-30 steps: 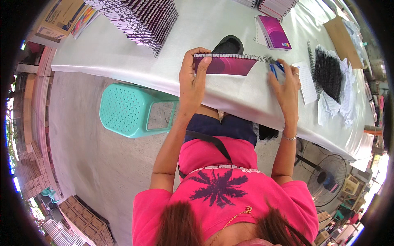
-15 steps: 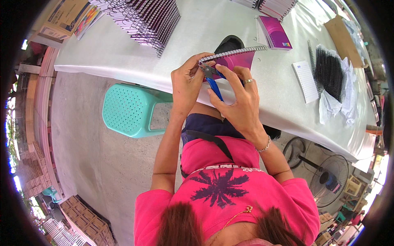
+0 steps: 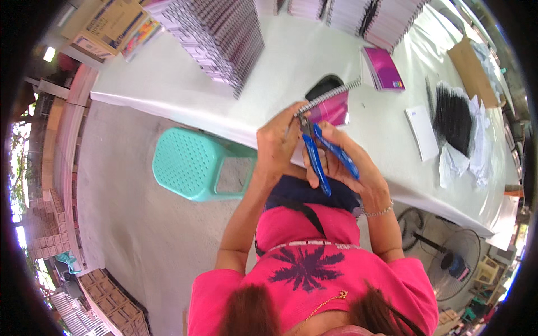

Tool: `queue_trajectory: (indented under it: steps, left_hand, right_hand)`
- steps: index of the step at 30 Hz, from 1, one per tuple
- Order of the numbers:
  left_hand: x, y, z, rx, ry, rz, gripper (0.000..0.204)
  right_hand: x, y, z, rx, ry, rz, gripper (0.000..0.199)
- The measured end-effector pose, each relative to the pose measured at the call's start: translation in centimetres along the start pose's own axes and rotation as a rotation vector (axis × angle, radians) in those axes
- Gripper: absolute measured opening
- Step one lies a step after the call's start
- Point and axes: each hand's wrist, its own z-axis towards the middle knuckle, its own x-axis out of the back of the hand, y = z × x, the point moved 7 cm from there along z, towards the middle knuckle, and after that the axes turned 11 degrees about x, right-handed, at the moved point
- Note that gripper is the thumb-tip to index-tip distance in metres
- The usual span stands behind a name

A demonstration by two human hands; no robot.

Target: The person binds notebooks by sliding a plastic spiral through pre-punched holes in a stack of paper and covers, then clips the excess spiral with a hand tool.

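Note:
My left hand (image 3: pixel 277 143) is closed on the near left end of a purple spiral notebook (image 3: pixel 334 110). The notebook's dark wire coil (image 3: pixel 336 95) runs up to the right, and its tail sticks out past the cover. In my right hand (image 3: pixel 358 159) is a pair of wire cutters (image 3: pixel 317 165) with blue handles spread apart. Their jaws point up at the coil's left end, beside my left fingers; whether they touch the wire I cannot tell. Behind the notebook lies a black oval object (image 3: pixel 324 87) on the white-covered table (image 3: pixel 291 56).
A tall stack of spiral notebooks (image 3: pixel 218 39) stands at the back left, with more notebook stacks (image 3: pixel 350 17) at the far edge. To the right are a purple notebook (image 3: pixel 384 68), a white pad (image 3: pixel 421 133) and black coils (image 3: pixel 454 117). A green stool (image 3: pixel 188 162) and a fan (image 3: pixel 457 263) stand nearby.
The cutters' handles now spread wide in my right hand, which has shifted lower along them. The notebook tilts more steeply up to the right. The whole view has shifted slightly.

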Motion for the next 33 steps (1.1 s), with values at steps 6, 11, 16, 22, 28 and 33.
queue_trajectory:
  steps: [6,11,16,22,28,33]
  left_hand:
    - [4.0,4.8,1.6,0.057,0.151,-0.066,0.028]
    - [12.5,16.1,6.1,-0.336,0.542,0.108,0.031]
    - [22.1,18.6,15.6,-0.43,0.422,-0.144,0.034]
    - [22.4,12.7,19.9,-0.209,0.44,0.003,0.037]
    - [23.0,9.9,19.9,-0.068,0.431,0.104,0.045]
    - [22.3,9.1,19.9,-0.073,0.43,0.065,0.045]
  right_hand:
    - [3.4,-6.7,-1.5,0.362,0.189,-1.282,0.033]
    - [11.2,-9.9,-3.7,0.485,0.562,-1.907,0.037]
    - [10.7,-9.0,-3.4,0.595,0.573,-1.891,0.035]
    - [10.8,-8.9,-3.6,0.632,0.597,-1.912,0.033]
    - [10.8,-8.9,-3.9,0.651,0.594,-1.9,0.034]
    - [10.6,-9.1,-4.3,0.692,0.619,-1.85,0.031]
